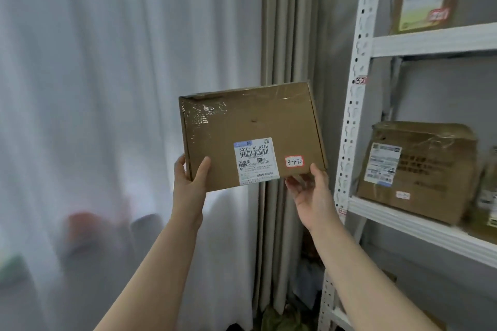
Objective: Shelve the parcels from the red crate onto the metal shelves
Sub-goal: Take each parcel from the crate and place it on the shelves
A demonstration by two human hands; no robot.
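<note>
Currently your left grip (189, 183) and right grip (312, 193) each pinch a lower corner of the flat parcel (250, 126), held upright just left of the shelf upright (355, 115). Its sticker (294, 161) reads 3-1-2; the tag (360, 80) on the upright seems to read 3-2. Match code to level first. Then pass right of the upright and slide the parcel in flat, clear of the brown box (416, 169).

Matt brown cardboard parcel (250, 134) – glossy crinkled tape, paper label (255, 161); white painted metal shelves (352, 105); sheer cloth curtain (107, 88).
</note>
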